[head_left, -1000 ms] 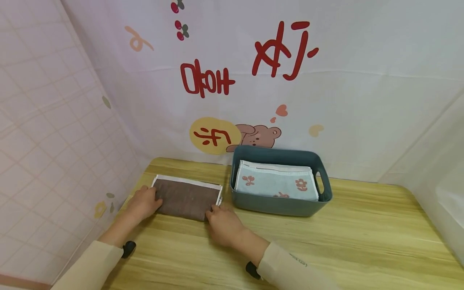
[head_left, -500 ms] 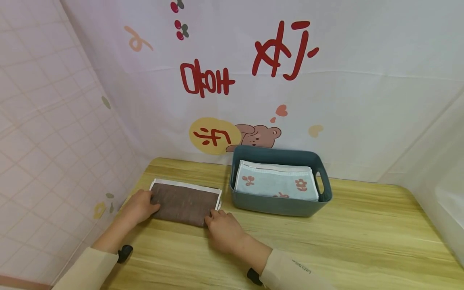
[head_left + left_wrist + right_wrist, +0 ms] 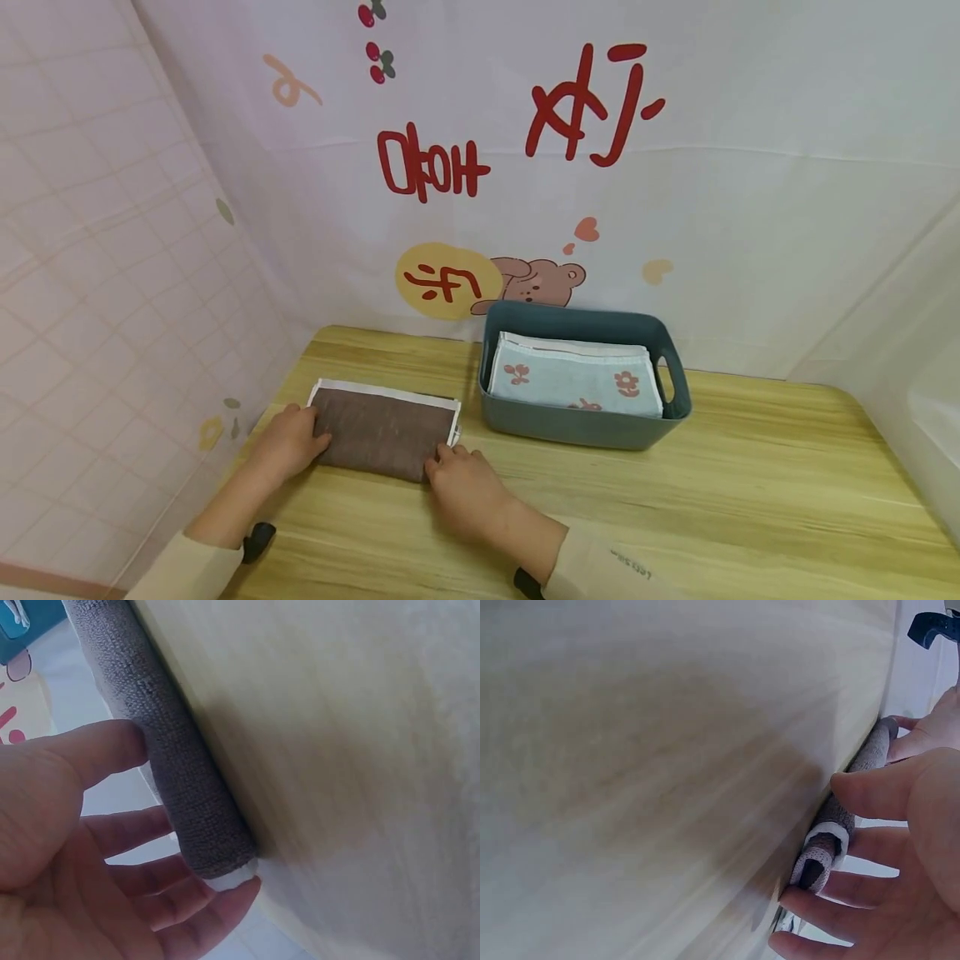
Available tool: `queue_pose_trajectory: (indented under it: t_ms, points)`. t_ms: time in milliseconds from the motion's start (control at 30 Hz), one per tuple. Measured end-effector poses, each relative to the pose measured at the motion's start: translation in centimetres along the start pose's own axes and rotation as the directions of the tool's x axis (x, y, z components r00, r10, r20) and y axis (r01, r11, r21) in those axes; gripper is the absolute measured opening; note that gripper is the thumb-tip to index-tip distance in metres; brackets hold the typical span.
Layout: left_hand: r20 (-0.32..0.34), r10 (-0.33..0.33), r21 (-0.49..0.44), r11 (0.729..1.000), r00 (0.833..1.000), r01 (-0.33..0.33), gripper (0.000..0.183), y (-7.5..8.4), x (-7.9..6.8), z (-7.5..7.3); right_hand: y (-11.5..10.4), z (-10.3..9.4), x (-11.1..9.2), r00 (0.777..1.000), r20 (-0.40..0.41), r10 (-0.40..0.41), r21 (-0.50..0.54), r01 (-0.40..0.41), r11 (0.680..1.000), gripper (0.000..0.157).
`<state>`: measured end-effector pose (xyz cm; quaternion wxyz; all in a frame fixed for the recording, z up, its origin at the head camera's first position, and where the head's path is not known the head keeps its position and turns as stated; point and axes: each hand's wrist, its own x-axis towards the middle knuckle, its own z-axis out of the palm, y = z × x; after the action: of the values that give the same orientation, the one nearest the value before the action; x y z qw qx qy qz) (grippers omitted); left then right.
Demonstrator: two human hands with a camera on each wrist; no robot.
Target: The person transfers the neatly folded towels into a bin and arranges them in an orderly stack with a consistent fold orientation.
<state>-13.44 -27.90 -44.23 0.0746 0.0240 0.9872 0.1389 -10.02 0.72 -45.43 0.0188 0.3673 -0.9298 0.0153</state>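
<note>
A folded brown towel (image 3: pixel 382 432) with white trim along its far edge and right end lies on the table at the left in the head view. My left hand (image 3: pixel 287 443) holds its left end. In the left wrist view, the thumb sits on the towel's near fold (image 3: pixel 176 750) and the fingers bend around the end. At the opposite end my right hand (image 3: pixel 467 490) grips the near right corner. The right wrist view shows rolled layers at the towel's end (image 3: pixel 827 844) between thumb and fingers, with the left hand (image 3: pixel 934 731) beyond.
Right of the towel, a blue-green plastic basket (image 3: pixel 577 427) with handle holes stands near the back wall. Folded pale blue towels (image 3: pixel 573 385) with reddish flower prints lie inside it. White printed cloth (image 3: pixel 750 217) covers the walls around the wooden table (image 3: pixel 712 500).
The towel has slid a short way toward me, with both hands moving along at its ends. The basket and its contents have stayed in place.
</note>
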Motion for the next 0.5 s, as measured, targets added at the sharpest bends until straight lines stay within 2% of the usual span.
queue_pose_trajectory:
  t_ms: [300,500]
  points:
    - [-0.033,0.039,0.058,0.998,0.999,-0.037,0.028,1.2,-1.4,0.1,-0.2,-0.2,-0.8,0.999,-0.043,-0.018,0.011,0.018,1.0,0.023]
    - [-0.011,0.02,0.062,0.998,1.0,-0.019,0.028,1.3,-2.1,0.0,-0.2,-0.1,-1.0,1.0,-0.018,-0.02,0.065,0.021,0.998,0.026]
